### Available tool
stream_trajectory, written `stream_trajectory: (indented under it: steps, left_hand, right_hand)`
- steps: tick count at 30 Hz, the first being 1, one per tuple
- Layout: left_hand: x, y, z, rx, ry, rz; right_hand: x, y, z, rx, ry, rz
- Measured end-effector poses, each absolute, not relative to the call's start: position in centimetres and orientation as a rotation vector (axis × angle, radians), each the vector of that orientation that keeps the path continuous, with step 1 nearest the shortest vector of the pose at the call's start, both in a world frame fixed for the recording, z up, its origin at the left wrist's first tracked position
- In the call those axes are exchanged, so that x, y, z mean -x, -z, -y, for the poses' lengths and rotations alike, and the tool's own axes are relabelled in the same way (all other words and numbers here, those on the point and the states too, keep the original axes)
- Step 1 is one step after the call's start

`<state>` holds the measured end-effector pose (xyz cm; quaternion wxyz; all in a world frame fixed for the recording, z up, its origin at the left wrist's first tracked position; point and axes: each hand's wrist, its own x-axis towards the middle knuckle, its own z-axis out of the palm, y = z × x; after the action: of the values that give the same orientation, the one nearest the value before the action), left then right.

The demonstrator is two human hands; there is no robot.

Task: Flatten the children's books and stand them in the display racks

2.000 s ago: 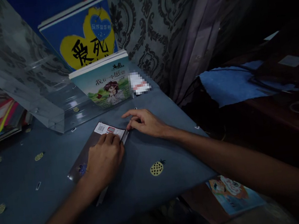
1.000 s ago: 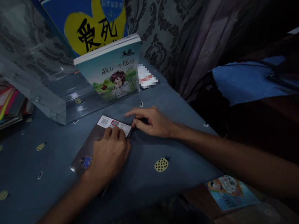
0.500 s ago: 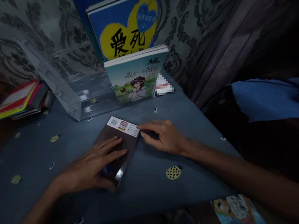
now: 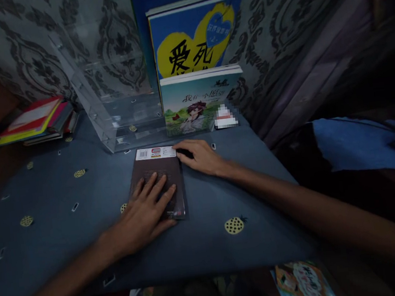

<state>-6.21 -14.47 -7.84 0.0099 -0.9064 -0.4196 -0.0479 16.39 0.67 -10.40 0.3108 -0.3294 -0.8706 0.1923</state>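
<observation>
Left hand lies spread on the brown book, right hand pinching its far corner

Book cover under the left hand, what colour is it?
The head view shows a dark brown book cover with a white strip.

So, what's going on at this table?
A person has a dark brown book lying on a blue-gray pineapple-print tablecloth. The left hand is spread across its cover, and the fingertips of the right hand are at its far right corner, beside the white barcode label. Behind it, other books stand in a clear rack.
</observation>
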Motion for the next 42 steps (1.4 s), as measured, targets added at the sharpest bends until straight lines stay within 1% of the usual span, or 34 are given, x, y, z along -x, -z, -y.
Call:
stream_trajectory:
  steps: [4,7,10,13,18,21,25,34,42]
  left_hand:
    - [4.8,8.2,14.0,2.767,0.168,1.358]
    - [4.4,8.5,14.0,2.749,0.266,1.354]
    - [4.2,8.6,14.3,2.716,0.408,1.285]
    - [3.9,8.3,14.6,2.671,0.473,1.159]
    - [3.3,7.4,14.5,2.611,0.463,1.011]
    - [3.2,7.1,14.6,2.626,0.463,1.003]
    - [3.2,7.0,14.6,2.661,0.486,1.074]
    - [3.1,6.3,14.2,2.653,0.506,1.013]
    - [3.3,7.1,14.5,2.643,0.382,0.972]
  right_hand:
    - [-15.7,10.9,-1.9,0.871,-0.507,2.299]
    - [-16.1,11.5,-1.5,0.854,-0.509,2.315]
    - [-16.8,11.9,0.0,0.846,-0.496,2.335]
    - [-17.5,11.9,2.2,0.822,-0.494,2.323]
    - [-18.5,11.1,5.7,0.739,-0.597,2.299]
    - [-19.0,10.7,6.7,0.715,-0.655,2.284]
    - [-19.1,10.6,6.9,0.7,-0.709,2.27]
    - [-18.9,10.4,6.8,0.675,-0.705,2.276]
    - [-19.2,10.1,6.8,0.707,-0.757,2.298]
